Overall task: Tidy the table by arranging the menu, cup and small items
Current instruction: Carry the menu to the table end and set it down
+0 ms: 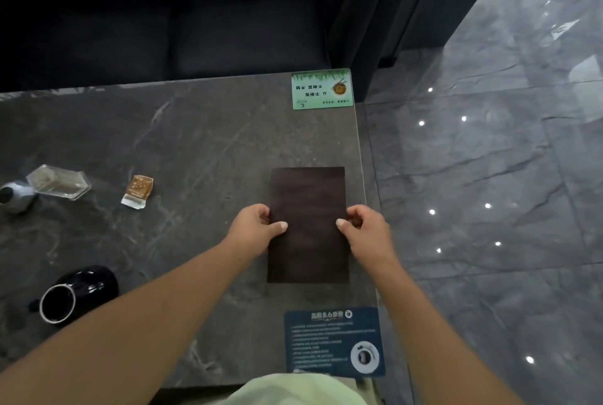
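menu (308,195), dark brown, long side running away from the person, sits at the table's (202,143) right edge between a green card (322,88) at the far corner and a blue card (332,342) at the near corner. left hand (257,225) pinches its left edge and right hand (365,228) its right edge, thumbs on top, fingers curled at the sides. can't tell if it's flat or slightly lifted. black cup (81,290) lies on its side, near left. packet (138,190), clear box (58,181) and grey bottle (16,195) are further left. sofa (195,29) is beyond the table.
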`<act>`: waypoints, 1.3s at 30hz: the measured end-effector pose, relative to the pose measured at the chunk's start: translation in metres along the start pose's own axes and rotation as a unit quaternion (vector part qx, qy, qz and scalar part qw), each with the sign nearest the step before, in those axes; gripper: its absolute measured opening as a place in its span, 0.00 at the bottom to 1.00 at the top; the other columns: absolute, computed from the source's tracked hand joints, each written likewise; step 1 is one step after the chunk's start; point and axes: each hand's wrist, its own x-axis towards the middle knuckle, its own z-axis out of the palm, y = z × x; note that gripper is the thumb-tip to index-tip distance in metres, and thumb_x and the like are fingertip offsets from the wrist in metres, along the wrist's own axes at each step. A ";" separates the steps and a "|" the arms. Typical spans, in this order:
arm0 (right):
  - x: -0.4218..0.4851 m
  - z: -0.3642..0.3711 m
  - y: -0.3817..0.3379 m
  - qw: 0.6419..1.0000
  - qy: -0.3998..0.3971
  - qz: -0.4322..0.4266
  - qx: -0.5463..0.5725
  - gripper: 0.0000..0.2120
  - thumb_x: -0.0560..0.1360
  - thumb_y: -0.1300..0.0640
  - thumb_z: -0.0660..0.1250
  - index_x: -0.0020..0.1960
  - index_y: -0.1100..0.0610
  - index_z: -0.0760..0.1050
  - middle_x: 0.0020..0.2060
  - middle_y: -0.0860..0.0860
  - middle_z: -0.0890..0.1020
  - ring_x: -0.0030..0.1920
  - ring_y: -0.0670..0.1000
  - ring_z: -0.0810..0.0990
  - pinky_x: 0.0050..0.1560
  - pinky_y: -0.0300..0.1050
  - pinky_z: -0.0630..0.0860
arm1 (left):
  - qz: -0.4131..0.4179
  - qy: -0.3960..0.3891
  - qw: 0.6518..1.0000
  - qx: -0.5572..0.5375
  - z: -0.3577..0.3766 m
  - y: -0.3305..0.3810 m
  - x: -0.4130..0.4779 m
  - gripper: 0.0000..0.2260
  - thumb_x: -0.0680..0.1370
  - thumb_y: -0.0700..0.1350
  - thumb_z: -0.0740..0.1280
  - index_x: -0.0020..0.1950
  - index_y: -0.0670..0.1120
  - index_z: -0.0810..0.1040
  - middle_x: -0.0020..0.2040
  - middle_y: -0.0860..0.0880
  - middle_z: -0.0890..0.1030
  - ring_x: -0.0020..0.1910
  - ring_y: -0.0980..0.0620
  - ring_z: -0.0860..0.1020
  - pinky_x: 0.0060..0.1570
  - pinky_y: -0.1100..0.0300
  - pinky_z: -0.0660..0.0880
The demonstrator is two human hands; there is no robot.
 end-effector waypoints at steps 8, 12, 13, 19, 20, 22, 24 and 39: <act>0.018 -0.007 0.003 0.996 0.007 -0.014 -0.093 0.03 0.77 0.54 0.71 0.48 0.53 0.78 0.38 0.46 0.80 0.40 0.45 0.79 0.40 0.41 0.74 | 0.001 0.056 0.996 0.069 0.014 0.001 0.001 0.12 0.74 0.48 0.75 0.49 0.45 0.75 0.42 0.48 0.80 0.44 0.48 0.82 0.45 0.45 0.83; 0.023 -0.012 -0.003 0.992 -0.015 -0.012 -0.127 0.06 0.76 0.54 0.71 0.45 0.53 0.76 0.36 0.46 0.79 0.38 0.45 0.78 0.37 0.41 0.74 | 0.026 0.094 0.991 0.092 0.020 -0.002 -0.001 0.11 0.74 0.49 0.74 0.45 0.50 0.72 0.40 0.52 0.78 0.40 0.51 0.80 0.43 0.49 0.82; 0.025 -0.013 -0.004 0.987 -0.028 -0.010 -0.155 0.07 0.76 0.53 0.71 0.44 0.54 0.75 0.36 0.47 0.79 0.38 0.47 0.78 0.37 0.43 0.75 | 0.046 0.101 0.987 0.114 0.021 -0.003 -0.002 0.11 0.74 0.49 0.74 0.47 0.50 0.72 0.40 0.53 0.77 0.40 0.51 0.79 0.41 0.52 0.80; 0.032 -0.020 -0.011 0.961 -0.077 0.003 -0.265 0.13 0.74 0.47 0.72 0.40 0.51 0.71 0.38 0.48 0.78 0.42 0.53 0.79 0.44 0.51 0.78 | 0.081 0.091 0.970 0.212 0.021 -0.005 0.000 0.12 0.76 0.51 0.71 0.51 0.50 0.68 0.44 0.50 0.77 0.43 0.48 0.77 0.40 0.56 0.71; 0.032 -0.019 -0.011 0.962 -0.076 0.002 -0.262 0.13 0.74 0.47 0.72 0.39 0.51 0.70 0.37 0.47 0.78 0.42 0.53 0.79 0.44 0.51 0.78 | 0.074 0.086 0.970 0.216 0.020 -0.005 0.000 0.13 0.76 0.51 0.71 0.50 0.50 0.68 0.44 0.49 0.78 0.43 0.48 0.77 0.40 0.56 0.70; 0.031 -0.019 -0.011 0.965 -0.071 0.000 -0.253 0.13 0.75 0.47 0.72 0.39 0.51 0.71 0.36 0.47 0.78 0.41 0.51 0.79 0.43 0.50 0.78 | 0.066 0.077 0.971 0.215 0.017 -0.007 0.000 0.13 0.76 0.51 0.71 0.50 0.49 0.69 0.45 0.48 0.78 0.43 0.48 0.77 0.40 0.55 0.71; 0.032 -0.020 -0.010 0.966 -0.071 0.000 -0.249 0.12 0.76 0.49 0.71 0.38 0.51 0.72 0.35 0.47 0.78 0.41 0.52 0.80 0.41 0.49 0.77 | 0.068 0.074 0.974 0.203 0.016 -0.009 -0.001 0.13 0.77 0.51 0.71 0.50 0.49 0.68 0.44 0.48 0.78 0.42 0.48 0.77 0.39 0.56 0.70; 0.028 -0.022 -0.011 0.969 -0.072 -0.007 -0.236 0.08 0.77 0.51 0.69 0.42 0.53 0.76 0.39 0.50 0.80 0.44 0.54 0.81 0.49 0.56 0.81 | 0.066 0.065 0.965 0.245 0.013 -0.020 0.001 0.14 0.78 0.54 0.68 0.39 0.50 0.67 0.37 0.52 0.74 0.34 0.55 0.72 0.30 0.60 0.63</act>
